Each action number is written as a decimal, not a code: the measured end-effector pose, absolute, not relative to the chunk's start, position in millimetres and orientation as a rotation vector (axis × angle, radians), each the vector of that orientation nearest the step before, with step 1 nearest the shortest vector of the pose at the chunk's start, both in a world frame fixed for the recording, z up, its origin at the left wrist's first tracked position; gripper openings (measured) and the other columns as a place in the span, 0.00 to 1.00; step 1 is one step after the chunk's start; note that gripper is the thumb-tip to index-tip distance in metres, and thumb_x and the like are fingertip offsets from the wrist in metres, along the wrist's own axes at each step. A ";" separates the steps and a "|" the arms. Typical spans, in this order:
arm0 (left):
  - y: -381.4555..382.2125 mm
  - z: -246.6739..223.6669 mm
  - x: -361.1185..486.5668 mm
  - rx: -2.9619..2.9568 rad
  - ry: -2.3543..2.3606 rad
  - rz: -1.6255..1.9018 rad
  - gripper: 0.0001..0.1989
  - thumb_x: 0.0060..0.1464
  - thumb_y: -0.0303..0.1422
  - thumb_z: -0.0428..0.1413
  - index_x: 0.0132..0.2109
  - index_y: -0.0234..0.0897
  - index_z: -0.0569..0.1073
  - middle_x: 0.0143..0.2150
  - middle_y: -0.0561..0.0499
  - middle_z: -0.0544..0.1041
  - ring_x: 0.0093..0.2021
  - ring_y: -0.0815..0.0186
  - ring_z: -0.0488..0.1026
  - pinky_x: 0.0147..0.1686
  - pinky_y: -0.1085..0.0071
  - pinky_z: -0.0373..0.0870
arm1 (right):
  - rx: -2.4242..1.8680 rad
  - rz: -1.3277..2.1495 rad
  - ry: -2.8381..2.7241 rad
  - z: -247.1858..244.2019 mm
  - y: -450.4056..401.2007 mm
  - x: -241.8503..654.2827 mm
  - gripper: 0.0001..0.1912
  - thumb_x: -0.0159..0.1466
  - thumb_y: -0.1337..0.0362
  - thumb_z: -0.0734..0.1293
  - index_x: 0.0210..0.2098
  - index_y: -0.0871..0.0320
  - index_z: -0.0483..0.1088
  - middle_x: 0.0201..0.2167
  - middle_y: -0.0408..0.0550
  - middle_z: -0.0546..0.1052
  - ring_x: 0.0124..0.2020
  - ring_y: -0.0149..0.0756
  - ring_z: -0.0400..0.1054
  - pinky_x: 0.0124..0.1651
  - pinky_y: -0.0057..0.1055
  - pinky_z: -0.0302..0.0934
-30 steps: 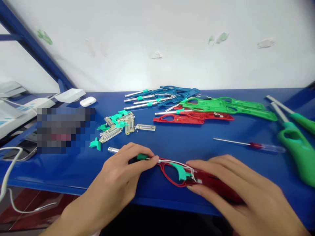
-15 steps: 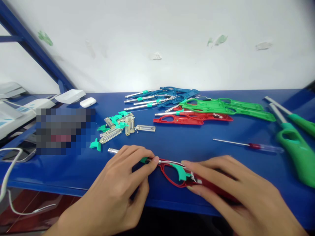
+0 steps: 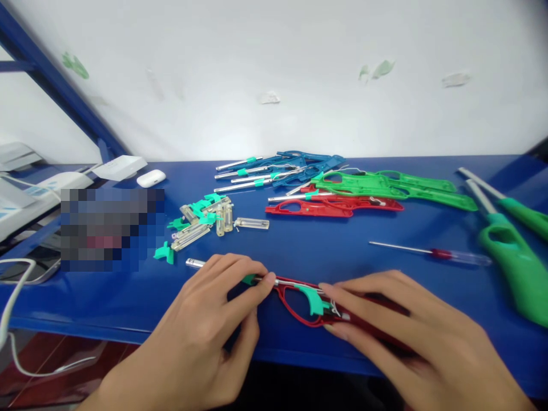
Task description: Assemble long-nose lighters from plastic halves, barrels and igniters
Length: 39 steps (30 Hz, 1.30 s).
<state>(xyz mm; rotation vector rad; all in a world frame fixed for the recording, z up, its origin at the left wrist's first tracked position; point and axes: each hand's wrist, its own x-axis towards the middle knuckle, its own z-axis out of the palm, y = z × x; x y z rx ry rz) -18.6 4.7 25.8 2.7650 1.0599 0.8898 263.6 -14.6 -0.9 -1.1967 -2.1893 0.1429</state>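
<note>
Low over the front of the blue table lies a red lighter casing half (image 3: 295, 311), open side up. My left hand (image 3: 218, 319) pinches its front end, where a metal tube (image 3: 195, 263) sticks out to the left. My right hand (image 3: 398, 325) grips the casing's handle, with finger and thumb on either side. Between the hands, a teal trigger (image 3: 313, 299) sits in the casing's loop, and a white wire (image 3: 295, 282) runs along the upper edge. Most of the handle is hidden under my right hand.
Teal triggers and clear fuel tanks (image 3: 192, 235) lie heaped at left centre. Behind are blue casings (image 3: 308, 162), green casings (image 3: 381, 184) and red casings (image 3: 312, 207). A screwdriver (image 3: 432, 252) and green lighters (image 3: 505, 257) are at right. A phone (image 3: 38, 267) lies left.
The view has shifted very slightly. Both hands keep their hold on the red casing, and my right fingertips have moved only a touch.
</note>
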 end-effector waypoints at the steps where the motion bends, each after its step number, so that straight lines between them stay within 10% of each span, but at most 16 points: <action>1: 4.5 25.7 -18.2 2.756 1.064 0.895 0.20 0.65 0.17 0.50 0.59 0.34 0.74 0.53 0.43 0.78 0.53 0.58 0.75 0.55 0.57 0.73 | -1.196 0.149 -2.188 -1.1 -14.6 263.6 0.13 0.75 0.53 0.68 0.57 0.41 0.78 0.47 0.41 0.82 0.44 0.35 0.78 0.44 0.28 0.77; 16: -8.0 15.9 -7.7 2.951 1.128 0.800 0.22 0.68 0.22 0.52 0.66 0.32 0.71 0.61 0.40 0.75 0.63 0.56 0.73 0.66 0.61 0.72 | -1.201 0.184 -2.187 -0.7 -16.2 264.1 0.12 0.76 0.53 0.67 0.57 0.39 0.77 0.48 0.38 0.82 0.45 0.33 0.78 0.46 0.27 0.77; 24: -7.8 26.2 5.1 3.016 1.135 0.599 0.28 0.64 0.23 0.48 0.69 0.38 0.70 0.52 0.38 0.76 0.49 0.49 0.78 0.45 0.52 0.84 | -1.192 0.161 -2.210 -3.6 -16.5 264.1 0.12 0.76 0.54 0.67 0.58 0.40 0.75 0.48 0.38 0.81 0.46 0.34 0.76 0.47 0.30 0.75; 39: -6.9 28.7 6.5 2.969 1.093 0.611 0.29 0.62 0.20 0.47 0.67 0.35 0.71 0.48 0.39 0.73 0.47 0.51 0.73 0.45 0.51 0.82 | -1.205 0.096 -2.190 -3.9 -17.6 264.1 0.10 0.77 0.53 0.66 0.56 0.38 0.74 0.47 0.32 0.82 0.45 0.31 0.76 0.47 0.28 0.72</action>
